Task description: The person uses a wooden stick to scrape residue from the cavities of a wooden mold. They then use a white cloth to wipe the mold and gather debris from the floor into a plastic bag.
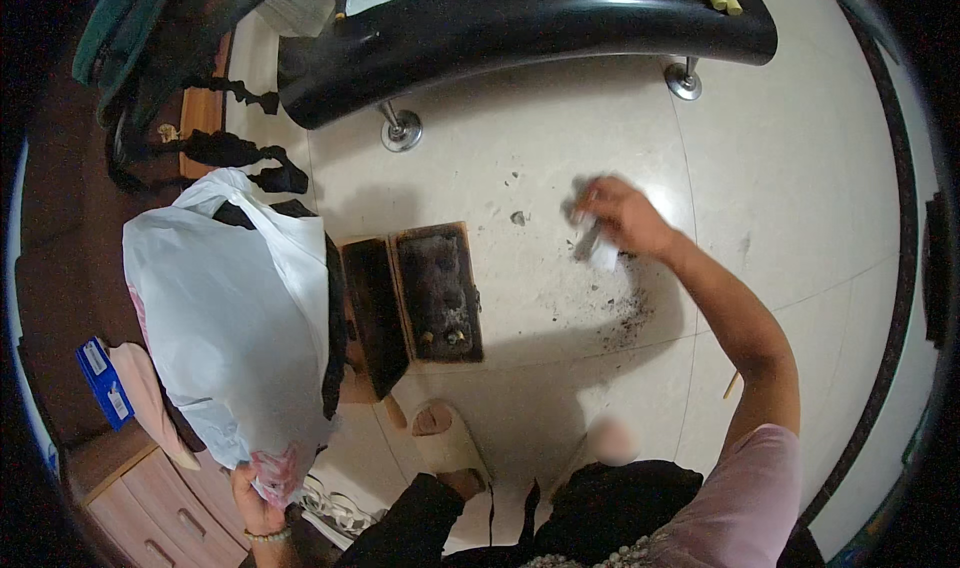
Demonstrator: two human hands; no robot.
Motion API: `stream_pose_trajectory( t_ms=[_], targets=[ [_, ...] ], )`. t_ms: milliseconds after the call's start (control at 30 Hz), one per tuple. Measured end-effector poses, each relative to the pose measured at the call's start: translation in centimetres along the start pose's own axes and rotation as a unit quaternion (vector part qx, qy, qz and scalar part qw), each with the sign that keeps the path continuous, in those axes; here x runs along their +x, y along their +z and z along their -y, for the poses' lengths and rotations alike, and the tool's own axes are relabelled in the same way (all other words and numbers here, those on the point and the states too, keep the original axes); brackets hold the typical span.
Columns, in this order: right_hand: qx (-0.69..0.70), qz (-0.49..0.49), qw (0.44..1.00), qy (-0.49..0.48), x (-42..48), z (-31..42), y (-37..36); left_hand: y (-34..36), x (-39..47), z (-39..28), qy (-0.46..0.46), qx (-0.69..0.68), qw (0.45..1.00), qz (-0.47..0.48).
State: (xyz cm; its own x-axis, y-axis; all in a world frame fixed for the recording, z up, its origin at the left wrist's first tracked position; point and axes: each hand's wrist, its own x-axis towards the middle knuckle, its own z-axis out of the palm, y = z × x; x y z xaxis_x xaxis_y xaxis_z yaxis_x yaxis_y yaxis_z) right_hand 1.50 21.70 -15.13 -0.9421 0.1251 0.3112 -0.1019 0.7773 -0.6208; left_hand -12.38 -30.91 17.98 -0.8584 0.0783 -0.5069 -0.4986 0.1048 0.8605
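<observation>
My left hand [259,497], with a bead bracelet on its wrist, grips the bottom corner of a large white plastic bag [232,328]. The bag bulges, and something dark shows along its right edge. Over the pale tiled floor my right hand [622,215] is blurred and holds a crumpled white tissue or paper [604,253]. Dark crumbs [630,320] lie scattered below that hand, with a few larger grey bits [517,217] to its left. Between the hands, a hinged wooden box [439,290] lies spread open on the floor, its inside blackened.
A black curved table [525,35] on metal legs stands ahead. At the left are a brown sofa [56,268], a blue packet [103,380] and a wooden drawer unit [172,508]. My slippered left foot [442,440] is close to the box. White cables [337,508] lie near my left hand.
</observation>
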Motion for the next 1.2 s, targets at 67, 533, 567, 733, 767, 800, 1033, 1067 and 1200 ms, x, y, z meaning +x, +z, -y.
stream_pose_trajectory(
  t_ms=[67,533,567,733,767,800,1033,1067,1200],
  targets=[
    [-0.035,-0.154,0.979,0.131,1.2,-4.8,-2.3,-0.8,0.5,0.1,-0.006,-0.007,1.0,-0.006],
    [-0.238,-0.1,0.944,0.204,18.4,-10.3,7.0,-2.1,2.0,0.7,0.032,0.005,0.999,0.004],
    [-0.225,-0.081,0.955,0.172,19.0,-10.7,8.0,-2.9,2.5,1.4,0.064,0.031,0.997,0.009],
    [-0.038,0.014,0.996,-0.077,9.0,2.3,5.6,-5.3,0.3,1.3,0.017,-0.015,0.996,-0.083],
    [-0.006,0.061,0.995,-0.08,7.3,3.1,5.0,-5.1,0.5,1.0,0.02,-0.015,0.997,-0.076],
    [0.025,0.072,0.994,-0.08,7.2,3.7,4.5,-4.5,0.3,1.3,0.02,-0.016,0.997,-0.073],
    [-0.005,-0.076,0.997,-0.012,17.4,4.7,6.1,0.3,0.8,0.8,0.013,-0.008,1.0,-0.009],
    [-0.037,-0.061,0.997,-0.004,17.9,4.6,7.6,-0.4,1.4,1.1,0.055,0.006,0.997,0.051],
    [-0.071,0.04,0.995,-0.059,15.1,5.6,8.7,-2.5,1.4,1.3,0.043,-0.014,0.999,0.019]
  ],
)
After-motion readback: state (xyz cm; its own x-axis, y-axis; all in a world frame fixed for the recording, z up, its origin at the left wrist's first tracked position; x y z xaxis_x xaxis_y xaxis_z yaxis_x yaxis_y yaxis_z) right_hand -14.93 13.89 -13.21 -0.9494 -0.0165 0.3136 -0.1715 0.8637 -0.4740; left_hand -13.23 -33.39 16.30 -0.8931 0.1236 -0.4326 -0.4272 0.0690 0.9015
